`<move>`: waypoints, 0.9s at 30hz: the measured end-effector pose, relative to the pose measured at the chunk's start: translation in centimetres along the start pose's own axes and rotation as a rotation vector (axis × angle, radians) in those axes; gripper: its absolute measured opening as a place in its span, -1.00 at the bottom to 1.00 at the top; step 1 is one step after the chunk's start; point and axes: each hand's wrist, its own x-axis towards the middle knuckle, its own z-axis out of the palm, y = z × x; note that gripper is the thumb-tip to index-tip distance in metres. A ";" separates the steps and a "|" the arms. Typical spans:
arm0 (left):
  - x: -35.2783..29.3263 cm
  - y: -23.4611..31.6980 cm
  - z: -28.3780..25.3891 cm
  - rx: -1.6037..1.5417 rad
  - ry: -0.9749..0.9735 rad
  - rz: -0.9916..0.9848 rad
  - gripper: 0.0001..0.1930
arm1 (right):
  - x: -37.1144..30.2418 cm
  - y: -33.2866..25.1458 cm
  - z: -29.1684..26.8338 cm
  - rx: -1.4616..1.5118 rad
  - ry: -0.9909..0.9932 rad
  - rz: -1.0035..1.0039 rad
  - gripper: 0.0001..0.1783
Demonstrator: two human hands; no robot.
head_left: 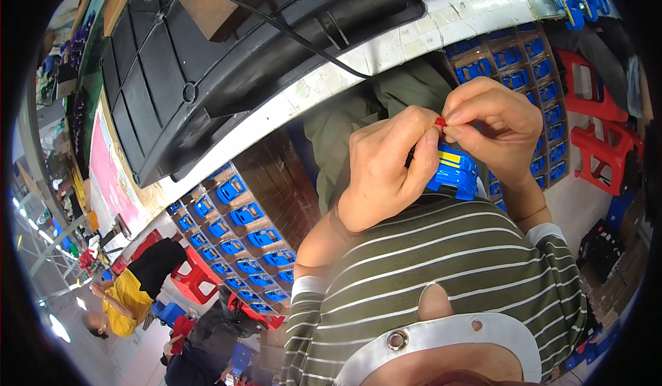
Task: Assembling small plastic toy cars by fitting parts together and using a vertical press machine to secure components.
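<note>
A small red piece sits between the fingertips of both hands, in front of my striped shirt. My right hand pinches it between thumb and index finger. Curled with its back up, my left hand closes thumb and index finger at the piece's other side. Just under the fingertips is a glossy blue toy car body with a yellow strip on it. It lies beside my left thumb, close to the shirt; whether the hidden left fingers support it I cannot tell.
Trays of blue toy car bodies stand at left and right. Ahead, a white worktable bears a large black plastic tray with a black cable. Red stools stand at right. Other people, one in yellow, are at lower left.
</note>
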 end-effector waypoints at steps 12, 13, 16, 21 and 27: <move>0.1 0.5 0.1 0.336 0.002 0.082 -0.93 | -0.2 0.7 -0.3 0.466 -0.069 0.362 -0.89; 0.1 0.5 0.0 0.355 -0.005 0.091 -0.94 | -0.3 0.8 -0.4 0.481 -0.081 0.367 -0.89; -0.2 0.3 0.1 0.344 0.032 0.121 -0.93 | -0.4 1.2 -0.8 0.581 -0.113 0.546 -0.90; -1.0 -0.9 0.0 0.209 0.087 0.225 -0.70 | -1.1 1.2 0.9 0.932 0.013 0.590 -0.89; -1.4 -0.8 0.1 0.177 0.116 0.226 -0.66 | -1.4 0.5 2.2 1.156 0.060 0.647 -0.90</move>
